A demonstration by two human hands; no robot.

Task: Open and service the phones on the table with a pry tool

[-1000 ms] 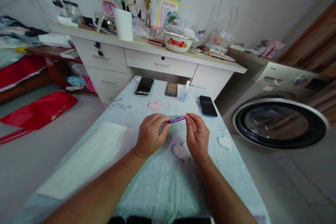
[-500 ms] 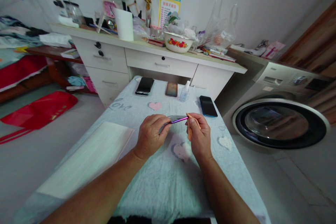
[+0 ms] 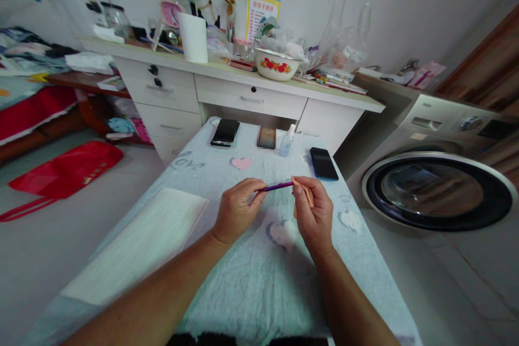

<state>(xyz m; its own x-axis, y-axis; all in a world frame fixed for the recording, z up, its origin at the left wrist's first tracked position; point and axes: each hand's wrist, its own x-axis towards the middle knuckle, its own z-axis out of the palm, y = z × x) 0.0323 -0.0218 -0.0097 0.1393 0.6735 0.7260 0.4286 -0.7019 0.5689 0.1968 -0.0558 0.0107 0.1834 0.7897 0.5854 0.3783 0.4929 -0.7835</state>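
Note:
Over the middle of the table, a slim phone with a shiny purple edge (image 3: 279, 186) is held nearly edge-on, so its faces hardly show. My left hand (image 3: 239, 206) pinches its left end between thumb and fingers. At the other end, my right hand (image 3: 314, 211) is closed on a small orange cloth (image 3: 310, 196), which is pressed round the phone's right end. Part of the cloth is hidden in the fingers. Beyond the hands stands a clear spray bottle (image 3: 287, 141), with a dark phone with a blue edge (image 3: 324, 164) to its right.
The table has a pale blue cloth (image 3: 243, 281) with a whitish sheet (image 3: 138, 246) on the left. Further back lie black phones (image 3: 225, 133) and a blurred card-like item (image 3: 266, 138). Drawers (image 3: 247, 96) stand behind; a washing machine (image 3: 438, 173) is at right.
The phone has tilted from showing a strip of its grey face to almost edge-on. Both hands have shifted very slightly right in view, keeping their holds.

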